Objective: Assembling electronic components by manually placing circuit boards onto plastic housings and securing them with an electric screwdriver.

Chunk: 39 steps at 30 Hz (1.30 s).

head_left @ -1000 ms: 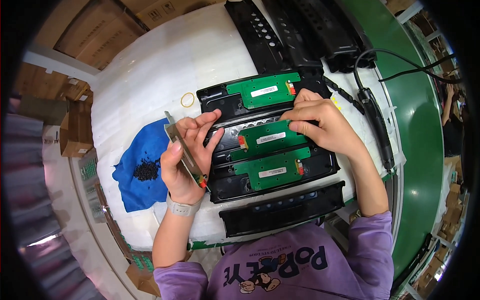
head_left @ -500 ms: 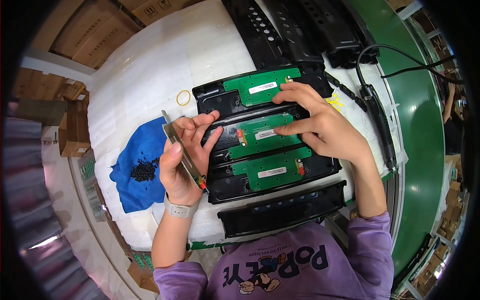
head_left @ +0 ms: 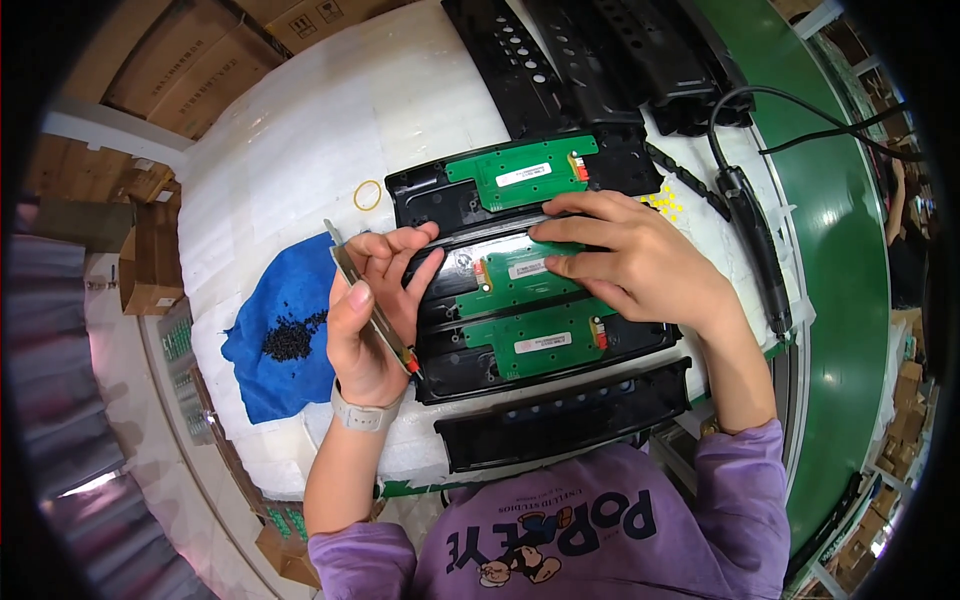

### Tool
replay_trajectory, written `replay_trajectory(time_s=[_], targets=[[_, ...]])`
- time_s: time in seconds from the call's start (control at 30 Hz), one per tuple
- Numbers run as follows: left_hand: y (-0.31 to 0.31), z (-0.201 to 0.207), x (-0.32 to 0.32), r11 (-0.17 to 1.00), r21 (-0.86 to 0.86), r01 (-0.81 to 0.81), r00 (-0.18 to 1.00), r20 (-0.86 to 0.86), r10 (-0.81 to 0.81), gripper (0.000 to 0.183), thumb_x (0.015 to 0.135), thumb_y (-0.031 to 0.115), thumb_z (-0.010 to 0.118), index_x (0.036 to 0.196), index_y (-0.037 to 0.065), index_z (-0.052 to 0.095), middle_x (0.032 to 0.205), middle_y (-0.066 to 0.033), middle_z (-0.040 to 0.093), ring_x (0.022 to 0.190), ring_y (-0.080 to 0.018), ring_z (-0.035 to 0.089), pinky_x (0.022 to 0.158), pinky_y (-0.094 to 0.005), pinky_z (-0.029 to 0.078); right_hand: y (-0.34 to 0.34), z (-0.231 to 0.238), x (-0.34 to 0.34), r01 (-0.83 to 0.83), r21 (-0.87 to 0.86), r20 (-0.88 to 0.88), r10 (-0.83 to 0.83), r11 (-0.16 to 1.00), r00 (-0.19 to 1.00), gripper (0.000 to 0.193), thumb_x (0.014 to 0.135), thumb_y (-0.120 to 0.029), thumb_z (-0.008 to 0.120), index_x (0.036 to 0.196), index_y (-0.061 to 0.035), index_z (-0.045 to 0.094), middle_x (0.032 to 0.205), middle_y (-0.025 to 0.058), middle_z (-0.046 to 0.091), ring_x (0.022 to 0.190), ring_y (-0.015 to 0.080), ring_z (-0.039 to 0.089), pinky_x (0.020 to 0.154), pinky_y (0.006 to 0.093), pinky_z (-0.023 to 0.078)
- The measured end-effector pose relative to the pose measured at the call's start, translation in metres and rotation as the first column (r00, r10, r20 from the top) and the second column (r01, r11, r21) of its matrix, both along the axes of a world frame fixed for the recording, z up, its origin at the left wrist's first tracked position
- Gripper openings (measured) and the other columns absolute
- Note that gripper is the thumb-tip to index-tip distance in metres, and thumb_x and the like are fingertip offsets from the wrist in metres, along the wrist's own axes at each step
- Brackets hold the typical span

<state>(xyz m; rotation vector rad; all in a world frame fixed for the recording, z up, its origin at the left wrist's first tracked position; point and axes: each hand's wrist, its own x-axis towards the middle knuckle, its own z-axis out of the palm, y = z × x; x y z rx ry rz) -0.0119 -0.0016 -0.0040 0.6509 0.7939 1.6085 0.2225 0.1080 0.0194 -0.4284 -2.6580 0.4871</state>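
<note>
My left hand [head_left: 372,310] grips a circuit board [head_left: 366,300] on edge between thumb and palm, its fingertips near the left ends of the black plastic housings. My right hand [head_left: 640,255] is spread over the middle green circuit board [head_left: 505,275], fingertips touching it and its upper edge. That board lies in a black housing [head_left: 440,315]. Above it, another green board [head_left: 490,180] sits in the far housing [head_left: 415,190]; below, a third green board [head_left: 515,362] lies in the near one. Each has a white label and a small red connector; the middle board's right part is hidden by my hand.
Left of the housings, a blue cloth [head_left: 265,375] holds a heap of small black screws [head_left: 290,338]. A corded electric screwdriver [head_left: 755,250] lies at right, near yellow bits [head_left: 662,200]. A rubber band [head_left: 368,195], a black strip-shaped housing [head_left: 565,420] and black covers [head_left: 590,70] lie around.
My right hand has shifted off the far board and down to the middle one, uncovering the far board's red connector. My left hand still holds its board, nearly unmoved.
</note>
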Motion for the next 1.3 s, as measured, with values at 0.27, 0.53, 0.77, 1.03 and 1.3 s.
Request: replay_trajectory(time_s=[0.27,0.53,0.77,1.03,1.3], targets=[[-0.004,0.015,-0.007,0.985,0.171,-0.011,0.999,0.048,0.003,0.048,0.081,0.037,0.055,0.114,0.004,0.044,0.109,-0.0162,0.052,0.107,-0.0293,0.049,0.098,-0.044,0.034,-0.015,0.014,-0.011,0.006,0.054,-0.051,-0.003,0.999,0.999,0.022,0.065,-0.005,0.066,0.087,-0.0012,0.065,0.097,0.0098,0.062,0.095,0.0289,0.059,0.077,0.0366,0.049],[-0.023,0.036,0.048,0.97,0.232,-0.072,0.954,-0.266,0.135,0.054,0.072,0.021,0.07,0.11,0.003,0.037,0.103,-0.0173,0.051,0.093,-0.0236,0.053,0.088,-0.0365,0.043,-0.077,0.032,-0.048,-0.066,-0.357,-0.411,-0.093,0.932,0.907,0.015,0.071,-0.016,0.067,0.078,-0.007,0.058,0.067,0.0083,0.058,0.062,0.0281,0.058,0.053,0.0355,0.045],[-0.029,0.032,0.034,0.938,0.345,-0.042,0.951,-0.273,0.143,0.066,0.081,0.049,0.055,0.119,-0.001,0.037,0.118,-0.0168,0.048,0.111,-0.0231,0.047,0.096,-0.0354,0.035,-0.102,0.045,0.002,0.097,-0.228,-0.428,-0.19,0.969,0.884,0.016,0.06,0.0,0.07,0.075,-0.0008,0.064,0.063,0.0078,0.056,0.048,0.02,0.051,0.043,0.0281,0.04],[-0.022,0.021,0.027,0.988,0.134,-0.078,0.99,-0.104,0.092,0.051,0.091,0.045,0.037,0.112,0.0,0.046,0.115,-0.0159,0.05,0.108,-0.0248,0.048,0.095,-0.0379,0.035,-0.163,0.006,0.046,0.031,0.544,-0.088,0.02,0.838,0.996,0.022,0.054,-0.003,0.067,0.075,0.0005,0.066,0.07,0.0037,0.055,0.07,0.0163,0.053,0.054,0.0265,0.043],[-0.024,0.016,0.027,0.993,0.112,-0.023,0.991,-0.126,0.037,0.044,0.091,0.04,0.04,0.111,0.002,0.048,0.114,-0.0135,0.052,0.106,-0.0228,0.049,0.093,-0.0364,0.036,-0.149,-0.017,0.041,0.067,0.485,-0.072,-0.037,0.872,0.997,0.019,0.057,-0.009,0.071,0.072,0.0008,0.064,0.074,0.005,0.053,0.072,0.0186,0.054,0.056,0.0286,0.044]])
